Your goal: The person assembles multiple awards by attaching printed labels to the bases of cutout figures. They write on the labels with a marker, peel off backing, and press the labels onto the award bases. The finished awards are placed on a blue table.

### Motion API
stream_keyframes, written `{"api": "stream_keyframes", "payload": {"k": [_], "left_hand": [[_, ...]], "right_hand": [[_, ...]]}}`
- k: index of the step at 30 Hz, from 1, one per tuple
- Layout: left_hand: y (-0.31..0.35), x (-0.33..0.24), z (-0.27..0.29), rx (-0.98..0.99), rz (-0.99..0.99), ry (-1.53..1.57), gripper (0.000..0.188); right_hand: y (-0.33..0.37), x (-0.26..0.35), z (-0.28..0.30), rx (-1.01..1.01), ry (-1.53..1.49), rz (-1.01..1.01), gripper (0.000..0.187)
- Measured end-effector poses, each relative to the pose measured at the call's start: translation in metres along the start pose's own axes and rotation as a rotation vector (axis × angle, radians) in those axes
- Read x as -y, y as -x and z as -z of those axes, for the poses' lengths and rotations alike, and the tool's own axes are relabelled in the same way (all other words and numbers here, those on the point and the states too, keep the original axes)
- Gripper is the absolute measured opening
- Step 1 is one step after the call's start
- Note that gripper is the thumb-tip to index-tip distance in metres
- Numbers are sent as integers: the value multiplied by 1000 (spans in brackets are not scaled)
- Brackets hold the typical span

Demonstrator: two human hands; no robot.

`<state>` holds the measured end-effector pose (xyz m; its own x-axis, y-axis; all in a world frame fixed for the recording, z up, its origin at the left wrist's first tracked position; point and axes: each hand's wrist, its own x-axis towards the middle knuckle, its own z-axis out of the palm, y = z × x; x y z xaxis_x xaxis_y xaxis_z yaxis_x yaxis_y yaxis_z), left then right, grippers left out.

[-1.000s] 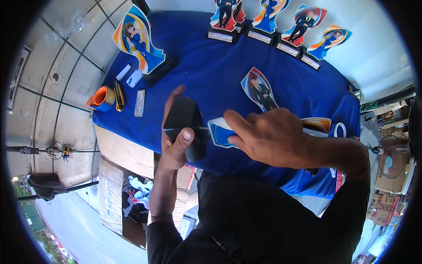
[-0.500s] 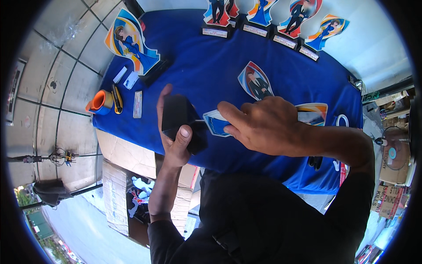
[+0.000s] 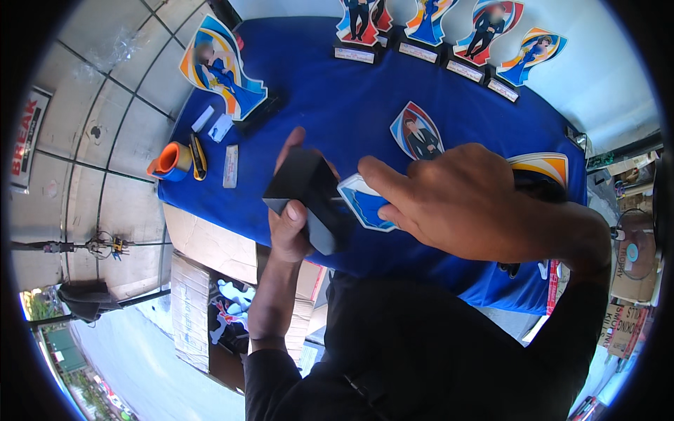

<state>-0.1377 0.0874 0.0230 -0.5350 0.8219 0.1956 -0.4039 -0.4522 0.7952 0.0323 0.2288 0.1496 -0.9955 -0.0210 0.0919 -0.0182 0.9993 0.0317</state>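
Two grips: my left hand clasps black block; right hand pinches blue cutout. Likely joining; next wants alignment.

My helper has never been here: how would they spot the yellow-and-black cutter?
Start from the blue-covered table and go to its left edge. The slim cutter lies between a round orange-and-blue roll and a narrow white label. Only it is yellow and black.

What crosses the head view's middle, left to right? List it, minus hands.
Round orange tape roll, slim black-and-yellow knife, narrow white label, angular black block, flat blue-and-white cutout, red-edged suited-figure cutout, orange-and-white cutout.
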Motion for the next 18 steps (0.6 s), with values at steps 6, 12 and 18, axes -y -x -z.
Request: {"api": "stream_keyframes", "payload": {"k": [6,12,18], "left_hand": [[6,-6,7,65,36,-291,124],[4,-14,5,34,47,-102,127],[9,-22,2,41,90,-113,125]], "right_hand": [[3,2,-3,-61,19,97,33],[0,7,-6,-9,-45,62,35],[-1,11,-7,-8,-94,20,48]]}}
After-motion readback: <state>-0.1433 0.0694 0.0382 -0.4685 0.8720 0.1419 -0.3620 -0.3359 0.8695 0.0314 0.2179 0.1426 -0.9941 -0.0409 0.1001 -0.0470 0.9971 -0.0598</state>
